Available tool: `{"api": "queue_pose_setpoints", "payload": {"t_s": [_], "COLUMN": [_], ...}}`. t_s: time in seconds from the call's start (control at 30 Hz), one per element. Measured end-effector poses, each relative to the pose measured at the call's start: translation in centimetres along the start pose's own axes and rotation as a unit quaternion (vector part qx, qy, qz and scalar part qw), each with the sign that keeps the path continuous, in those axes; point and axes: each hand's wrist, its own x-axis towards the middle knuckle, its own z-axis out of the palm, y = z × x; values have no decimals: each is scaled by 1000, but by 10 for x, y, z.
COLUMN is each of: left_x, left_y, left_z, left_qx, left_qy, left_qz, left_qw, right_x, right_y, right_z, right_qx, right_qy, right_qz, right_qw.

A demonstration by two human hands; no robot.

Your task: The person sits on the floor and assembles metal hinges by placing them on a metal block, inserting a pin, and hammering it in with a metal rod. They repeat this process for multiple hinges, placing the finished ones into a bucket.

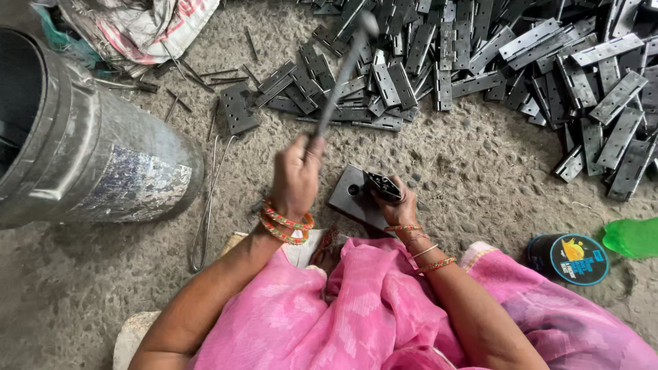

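My left hand [296, 175] grips the handle of a hammer [340, 75] that is raised, its head blurred above the hinge pile. My right hand [401, 209] holds a small dark metal hinge [384, 185] down on a flat dark metal block [349, 195] with a hole in it, lying on the ground in front of my knees. Both wrists carry bangles. Pink cloth covers my lap at the bottom of the view.
A large heap of grey metal hinges [514, 62] covers the ground ahead and to the right. Loose metal pins [212, 75] lie at upper left near a sack [137, 27]. A metal drum [89, 157] stands at left. A round black tin [569, 259] and a green object [634, 236] sit at right.
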Motion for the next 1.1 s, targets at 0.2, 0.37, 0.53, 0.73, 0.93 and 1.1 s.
{"api": "queue_pose_setpoints", "payload": {"t_s": [0.2, 0.37, 0.53, 0.73, 0.93, 1.1], "left_x": [-22, -74, -69, -14, -41, -89], "left_y": [38, -54, -103, -15, 14, -57], "left_z": [-1, 42, 48, 8, 17, 58], "left_qx": [-309, 248, 209, 51, -168, 228], "left_qy": [155, -190, -185, -5, 96, -262], "left_qz": [261, 26, -37, -63, 231, -25], "left_qw": [901, 950, 960, 997, 954, 937], "right_x": [-4, -8, -5, 3, -4, -8], "right_y": [-3, 2, 9, 15, 15, 13], "right_z": [-1, 6, 6, 5, 5, 9], "right_qx": [-18, 27, -10, 70, 35, 38], "right_qy": [-6, 3, -8, -19, 0, 10], "right_qz": [10, -53, -30, 13, -29, -68], "right_qw": [1000, 998, 999, 997, 999, 997]}}
